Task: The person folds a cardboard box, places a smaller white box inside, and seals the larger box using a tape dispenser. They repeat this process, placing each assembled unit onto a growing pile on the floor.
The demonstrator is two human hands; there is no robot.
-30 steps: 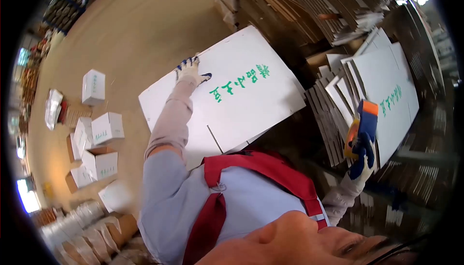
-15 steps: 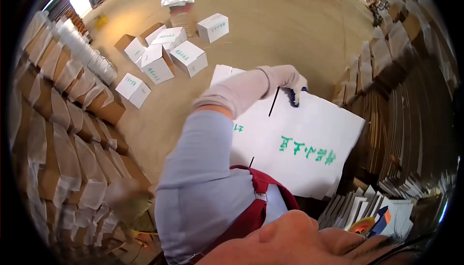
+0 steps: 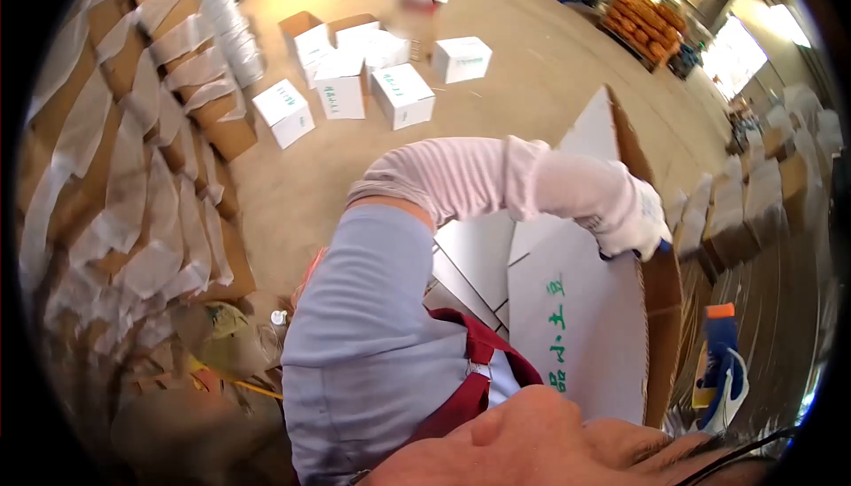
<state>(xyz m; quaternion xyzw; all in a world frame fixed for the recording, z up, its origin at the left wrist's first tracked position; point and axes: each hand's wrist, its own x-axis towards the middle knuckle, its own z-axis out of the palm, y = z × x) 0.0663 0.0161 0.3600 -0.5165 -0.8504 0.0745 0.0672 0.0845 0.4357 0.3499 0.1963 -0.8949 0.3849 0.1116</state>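
Observation:
My left hand (image 3: 640, 227) wears a white knit glove with blue on the fingers, below a pale ribbed sleeve cover. Its fingers are bent over the upper edge of a white cardboard box (image 3: 585, 309), gripping it. Green handwritten characters run along the box's white side, and brown cardboard shows on its inner face at the right. The box stands partly spread, tilted close to my body. White panels with black lines (image 3: 474, 251) show below my forearm. My right hand is out of sight.
Several white boxes with green writing (image 3: 403, 87) stand on the floor ahead. Stacked brown cartons with whitish sheets (image 3: 177, 69) line the left, and flattened cardboard (image 3: 753, 282) the right. An orange-and-blue tape dispenser (image 3: 720, 353) lies at lower right. A pallet of orange sacks (image 3: 643, 25) is farther back.
The white box has gone from lying flat to being raised and spread, its brown inside now showing. My left hand has moved right and down onto its edge. The view has turned.

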